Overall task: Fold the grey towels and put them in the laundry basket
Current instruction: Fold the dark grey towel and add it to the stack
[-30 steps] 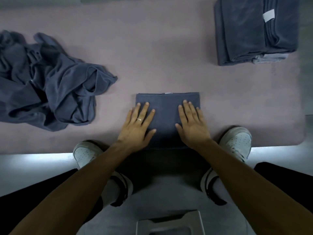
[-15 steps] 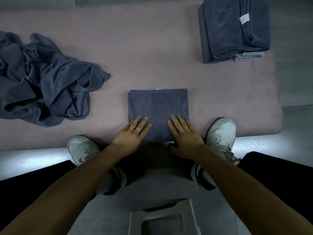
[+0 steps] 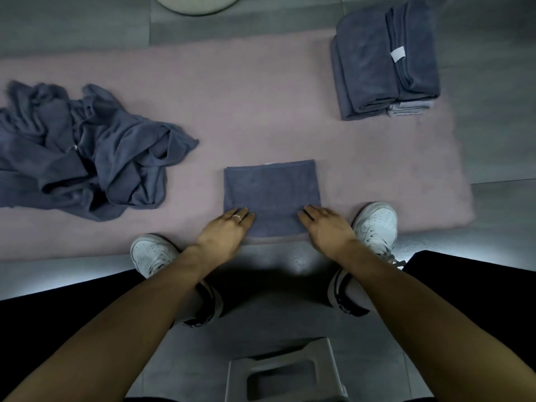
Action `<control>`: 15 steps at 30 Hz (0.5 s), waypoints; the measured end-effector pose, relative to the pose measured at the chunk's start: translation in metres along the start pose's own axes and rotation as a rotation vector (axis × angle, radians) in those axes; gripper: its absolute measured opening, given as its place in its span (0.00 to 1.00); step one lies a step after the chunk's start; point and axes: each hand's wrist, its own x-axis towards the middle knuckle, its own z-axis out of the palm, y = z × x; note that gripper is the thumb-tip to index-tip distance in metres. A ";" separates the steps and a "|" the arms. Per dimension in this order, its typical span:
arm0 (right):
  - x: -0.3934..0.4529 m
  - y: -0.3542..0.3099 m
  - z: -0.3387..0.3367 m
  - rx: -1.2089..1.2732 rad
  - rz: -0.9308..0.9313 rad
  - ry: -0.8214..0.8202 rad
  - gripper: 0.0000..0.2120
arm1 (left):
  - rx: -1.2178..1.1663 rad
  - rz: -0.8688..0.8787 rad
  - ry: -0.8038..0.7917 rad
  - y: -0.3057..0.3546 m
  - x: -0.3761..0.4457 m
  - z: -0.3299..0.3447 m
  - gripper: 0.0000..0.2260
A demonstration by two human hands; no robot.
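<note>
Underfoot, pink mat [image 3: 261,111] on seemingly grey tiled floor [image 3: 493,111].

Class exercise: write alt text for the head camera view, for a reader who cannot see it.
Left hand and right hand rest on the near corners of a folded grey towel on a pink mat. Crumpled towels lie left; a folded stack sits far right.

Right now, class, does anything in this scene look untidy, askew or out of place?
Only the crumpled heap of blue-grey towels on the left of the pink mat looks untidy. The folded blue-grey towel under both hands and the stack of folded towels lie neat.
</note>
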 end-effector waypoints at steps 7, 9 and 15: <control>-0.007 0.022 -0.029 0.680 0.225 -0.112 0.08 | -0.637 -0.227 -0.023 -0.012 -0.005 -0.009 0.09; -0.002 0.025 -0.030 0.895 0.354 -0.005 0.03 | -0.872 -0.363 0.089 -0.019 0.000 -0.005 0.11; 0.026 0.021 -0.025 0.927 0.579 0.293 0.15 | -1.350 -0.712 0.460 -0.028 0.039 0.004 0.12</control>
